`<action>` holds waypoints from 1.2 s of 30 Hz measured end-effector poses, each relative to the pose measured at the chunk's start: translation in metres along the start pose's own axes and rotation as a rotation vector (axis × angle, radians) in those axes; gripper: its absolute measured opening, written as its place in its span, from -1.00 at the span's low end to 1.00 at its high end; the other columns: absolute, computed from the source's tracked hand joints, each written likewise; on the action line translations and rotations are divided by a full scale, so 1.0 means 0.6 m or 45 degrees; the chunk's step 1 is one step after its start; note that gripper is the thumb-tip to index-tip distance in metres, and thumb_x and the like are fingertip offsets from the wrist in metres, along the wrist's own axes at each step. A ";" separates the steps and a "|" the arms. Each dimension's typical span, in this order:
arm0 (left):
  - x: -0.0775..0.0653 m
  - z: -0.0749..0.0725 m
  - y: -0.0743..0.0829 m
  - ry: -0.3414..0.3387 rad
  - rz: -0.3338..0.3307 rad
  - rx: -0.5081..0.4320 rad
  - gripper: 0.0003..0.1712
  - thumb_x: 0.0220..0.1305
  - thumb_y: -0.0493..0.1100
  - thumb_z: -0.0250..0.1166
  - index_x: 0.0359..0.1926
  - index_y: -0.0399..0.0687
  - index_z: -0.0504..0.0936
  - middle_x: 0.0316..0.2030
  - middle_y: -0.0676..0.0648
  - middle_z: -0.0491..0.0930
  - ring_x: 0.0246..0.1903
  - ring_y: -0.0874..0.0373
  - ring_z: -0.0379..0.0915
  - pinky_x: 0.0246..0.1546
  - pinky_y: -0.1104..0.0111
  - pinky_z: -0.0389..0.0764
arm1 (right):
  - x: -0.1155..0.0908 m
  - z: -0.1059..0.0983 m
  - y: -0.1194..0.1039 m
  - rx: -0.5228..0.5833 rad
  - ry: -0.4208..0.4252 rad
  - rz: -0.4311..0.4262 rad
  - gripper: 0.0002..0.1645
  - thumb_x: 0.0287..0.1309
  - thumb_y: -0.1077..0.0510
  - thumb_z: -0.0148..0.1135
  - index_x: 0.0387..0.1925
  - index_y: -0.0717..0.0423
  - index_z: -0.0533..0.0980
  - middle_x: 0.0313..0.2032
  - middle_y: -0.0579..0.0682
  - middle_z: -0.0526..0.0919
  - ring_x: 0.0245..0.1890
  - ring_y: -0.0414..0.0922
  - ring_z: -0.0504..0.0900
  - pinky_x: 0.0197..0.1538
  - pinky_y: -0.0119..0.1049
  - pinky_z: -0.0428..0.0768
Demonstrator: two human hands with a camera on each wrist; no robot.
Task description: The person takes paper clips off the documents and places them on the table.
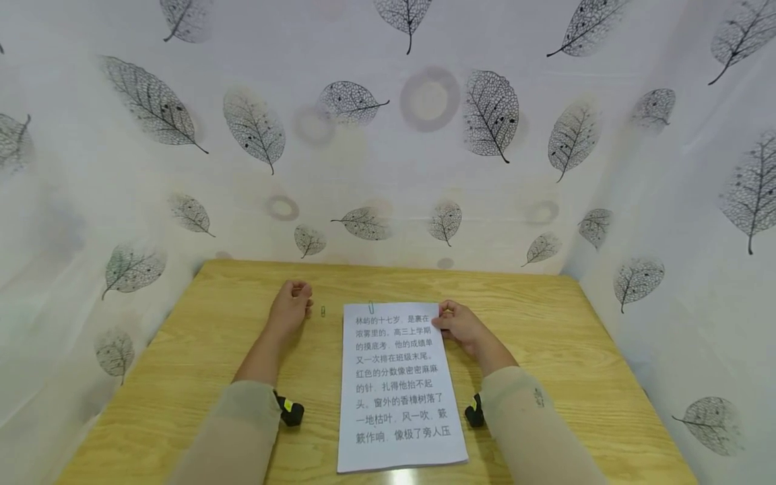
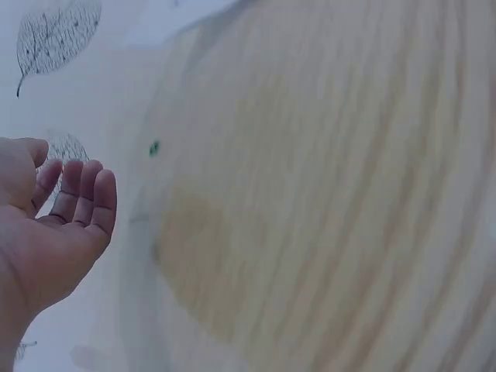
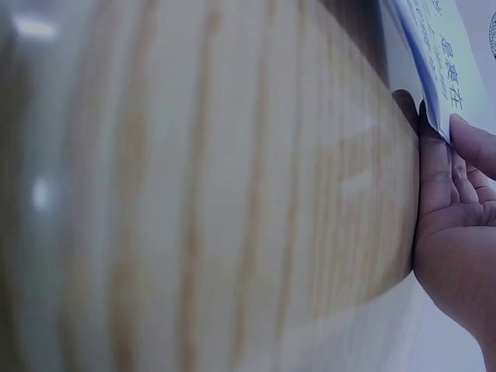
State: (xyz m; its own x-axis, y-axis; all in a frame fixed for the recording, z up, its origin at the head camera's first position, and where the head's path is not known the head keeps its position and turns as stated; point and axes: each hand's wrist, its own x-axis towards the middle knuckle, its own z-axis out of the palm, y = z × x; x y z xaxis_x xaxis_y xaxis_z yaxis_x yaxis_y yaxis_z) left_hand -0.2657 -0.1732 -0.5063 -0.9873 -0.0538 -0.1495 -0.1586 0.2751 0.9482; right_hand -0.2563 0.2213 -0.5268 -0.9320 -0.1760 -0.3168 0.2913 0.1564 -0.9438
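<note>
A stack of printed paper sheets [image 1: 397, 384] lies on the table, with a pale green paper clip [image 1: 372, 307] on its top edge. My right hand [image 1: 465, 327] pinches the stack's top right corner. In the right wrist view the thumb [image 3: 474, 143] is over the paper and the fingers are under it. To the left of the stack, a small green paper clip [image 1: 323, 311] lies loose on the wood. Just left of this clip is my left hand [image 1: 289, 308], its fingers loosely bent with nothing between them in the left wrist view.
The wooden table [image 1: 545, 417] ends at a leaf-patterned curtain [image 1: 388, 168] that stands behind it and along both sides. Each wrist wears a small black device, one of them the left wrist camera [image 1: 291, 411].
</note>
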 end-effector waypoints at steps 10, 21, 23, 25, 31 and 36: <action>-0.002 0.089 0.032 -0.148 0.122 0.285 -0.52 0.64 -0.03 0.21 0.44 -0.03 0.47 0.35 -0.12 0.57 0.34 -0.14 0.55 0.41 -0.03 0.60 | -0.003 0.001 -0.003 -0.002 -0.003 0.013 -0.78 0.51 0.41 0.16 -0.21 0.13 0.33 -0.08 0.12 0.76 -0.22 -0.17 0.74 -0.15 -0.39 0.70; -0.003 0.137 0.024 -0.216 0.112 0.256 -0.51 0.49 -0.07 0.42 0.36 0.11 0.56 0.30 -0.13 0.66 0.28 -0.18 0.60 0.43 -0.09 0.56 | -0.008 0.003 -0.004 -0.010 -0.005 0.010 -0.77 0.50 0.41 0.17 -0.21 0.14 0.32 -0.13 0.08 0.76 -0.24 -0.17 0.74 -0.16 -0.39 0.70; -0.004 0.141 0.023 -0.216 0.116 0.246 -0.53 0.47 -0.08 0.43 0.33 0.14 0.59 0.31 -0.16 0.65 0.26 -0.19 0.62 0.40 -0.11 0.58 | -0.010 0.003 -0.006 -0.016 0.000 0.005 -0.78 0.51 0.41 0.17 -0.21 0.14 0.32 -0.13 0.08 0.77 -0.24 -0.17 0.75 -0.16 -0.39 0.70; -0.005 0.144 0.023 -0.217 0.126 0.263 -0.55 0.46 -0.08 0.44 0.30 0.18 0.61 0.33 -0.19 0.64 0.25 -0.20 0.61 0.39 -0.11 0.58 | -0.011 0.003 -0.008 -0.013 0.009 0.006 -0.78 0.50 0.41 0.17 -0.21 0.14 0.32 -0.12 0.09 0.78 -0.24 -0.18 0.75 -0.17 -0.39 0.69; -0.009 0.152 0.025 -0.191 0.131 0.356 -0.62 0.43 -0.06 0.46 0.21 0.25 0.67 0.32 -0.18 0.64 0.18 -0.15 0.61 0.31 -0.07 0.59 | -0.011 0.002 -0.008 -0.002 0.009 0.009 -0.79 0.50 0.41 0.18 -0.21 0.14 0.33 -0.09 0.10 0.79 -0.23 -0.18 0.77 -0.16 -0.39 0.71; -0.013 0.154 0.029 -0.187 0.128 0.403 -0.64 0.42 -0.03 0.48 0.18 0.26 0.68 0.12 -0.13 0.71 -0.08 -0.02 0.65 0.04 0.14 0.63 | -0.007 0.000 -0.006 -0.003 0.019 0.005 -0.80 0.51 0.39 0.18 -0.21 0.13 0.36 -0.15 0.03 0.77 -0.24 -0.17 0.77 -0.18 -0.37 0.70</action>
State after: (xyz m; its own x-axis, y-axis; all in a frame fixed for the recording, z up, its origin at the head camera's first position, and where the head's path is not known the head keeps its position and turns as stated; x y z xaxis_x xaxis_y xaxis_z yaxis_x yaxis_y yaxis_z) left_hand -0.2619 -0.0792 -0.5145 -0.9854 0.1205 -0.1202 -0.0332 0.5568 0.8300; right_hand -0.2530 0.2215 -0.5222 -0.9339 -0.1608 -0.3193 0.2947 0.1593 -0.9422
